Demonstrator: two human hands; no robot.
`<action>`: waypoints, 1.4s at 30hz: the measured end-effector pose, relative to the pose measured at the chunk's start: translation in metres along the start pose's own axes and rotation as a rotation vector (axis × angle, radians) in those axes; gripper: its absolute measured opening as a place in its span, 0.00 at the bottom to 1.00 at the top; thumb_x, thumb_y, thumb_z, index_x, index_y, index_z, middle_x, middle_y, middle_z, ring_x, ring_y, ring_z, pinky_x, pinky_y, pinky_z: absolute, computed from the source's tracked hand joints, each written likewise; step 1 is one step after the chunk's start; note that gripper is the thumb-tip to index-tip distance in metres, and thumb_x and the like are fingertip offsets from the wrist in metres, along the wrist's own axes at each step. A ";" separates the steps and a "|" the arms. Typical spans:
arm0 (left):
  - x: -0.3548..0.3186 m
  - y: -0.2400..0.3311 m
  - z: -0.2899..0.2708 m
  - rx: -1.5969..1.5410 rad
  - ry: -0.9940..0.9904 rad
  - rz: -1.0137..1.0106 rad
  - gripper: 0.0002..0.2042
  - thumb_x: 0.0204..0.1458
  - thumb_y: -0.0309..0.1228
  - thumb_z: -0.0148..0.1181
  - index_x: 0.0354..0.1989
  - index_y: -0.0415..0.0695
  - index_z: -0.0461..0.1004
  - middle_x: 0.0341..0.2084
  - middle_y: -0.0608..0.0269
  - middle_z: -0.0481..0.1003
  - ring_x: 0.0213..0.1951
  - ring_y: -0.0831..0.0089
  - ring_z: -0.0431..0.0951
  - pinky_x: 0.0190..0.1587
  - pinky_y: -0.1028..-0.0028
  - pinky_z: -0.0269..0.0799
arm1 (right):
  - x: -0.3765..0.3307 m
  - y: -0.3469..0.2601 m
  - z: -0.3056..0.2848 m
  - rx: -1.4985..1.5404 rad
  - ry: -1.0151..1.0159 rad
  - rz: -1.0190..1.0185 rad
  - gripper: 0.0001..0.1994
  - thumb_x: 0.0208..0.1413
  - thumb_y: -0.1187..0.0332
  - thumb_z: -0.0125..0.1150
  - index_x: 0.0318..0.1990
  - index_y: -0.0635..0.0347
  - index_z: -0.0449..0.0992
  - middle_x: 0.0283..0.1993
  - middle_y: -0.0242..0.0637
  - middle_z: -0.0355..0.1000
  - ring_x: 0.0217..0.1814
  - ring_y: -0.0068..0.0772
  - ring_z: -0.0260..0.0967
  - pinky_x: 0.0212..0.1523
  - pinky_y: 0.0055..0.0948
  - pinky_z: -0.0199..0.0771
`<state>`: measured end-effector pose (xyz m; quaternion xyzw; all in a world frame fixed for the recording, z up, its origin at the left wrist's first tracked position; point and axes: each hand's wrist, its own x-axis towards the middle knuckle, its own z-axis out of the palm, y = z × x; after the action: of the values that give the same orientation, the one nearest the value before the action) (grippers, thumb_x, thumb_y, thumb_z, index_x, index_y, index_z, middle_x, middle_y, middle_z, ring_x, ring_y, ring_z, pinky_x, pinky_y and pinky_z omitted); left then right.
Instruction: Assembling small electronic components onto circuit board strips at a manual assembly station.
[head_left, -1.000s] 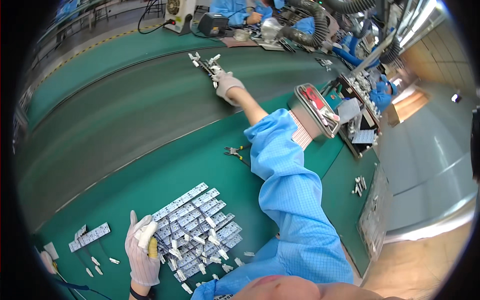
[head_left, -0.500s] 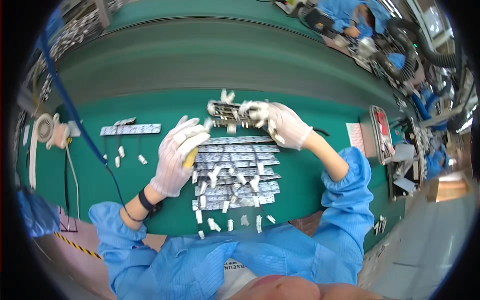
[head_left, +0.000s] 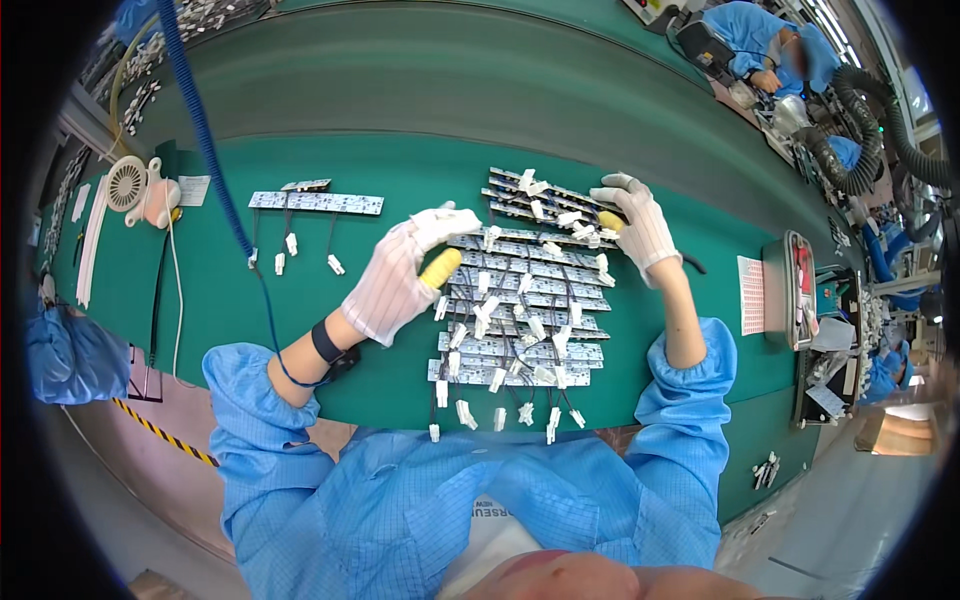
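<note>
Rows of narrow white circuit-board strips (head_left: 530, 272), with dark leads and white connectors, lie stacked toward me on the green bench. At their far end is a slightly slanted group of strips (head_left: 545, 207). My right hand (head_left: 645, 232), in a white glove with a yellow thumb cover, is at the right end of that group. Its thumb and fingers are apart; whether they touch the strips I cannot tell. My left hand (head_left: 400, 275), gloved too, hovers by the left ends of the rows, fingers stretched out and yellow-covered thumb apart, holding nothing.
A separate strip (head_left: 315, 203) with hanging connectors lies at the left. A blue coiled cord (head_left: 205, 130) runs down to my left wristband (head_left: 328, 345). A small fan (head_left: 127, 183) stands far left. At right are a metal tray (head_left: 790, 290) and a red-dotted sheet (head_left: 752, 295). Another person (head_left: 770, 45) sits far right.
The bundle of strips that my right hand held raised now lies at the far end of the rows. The right hand's fingers have spread. The whole view has shifted.
</note>
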<state>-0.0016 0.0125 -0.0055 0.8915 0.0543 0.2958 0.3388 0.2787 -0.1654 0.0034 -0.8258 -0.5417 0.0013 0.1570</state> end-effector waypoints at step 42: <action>0.001 0.016 -0.020 -0.243 0.095 -0.169 0.25 0.35 0.47 0.67 0.45 0.53 0.78 0.23 0.66 0.74 0.27 0.72 0.73 0.34 0.74 0.70 | -0.064 -0.042 -0.036 1.105 0.104 0.138 0.15 0.54 0.82 0.50 0.51 0.71 0.67 0.49 0.43 0.67 0.53 0.30 0.66 0.51 0.25 0.66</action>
<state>-0.0143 0.0124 0.0167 0.8211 0.1089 0.3127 0.4648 0.2211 -0.2168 0.0373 -0.6534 -0.3967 0.2547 0.5924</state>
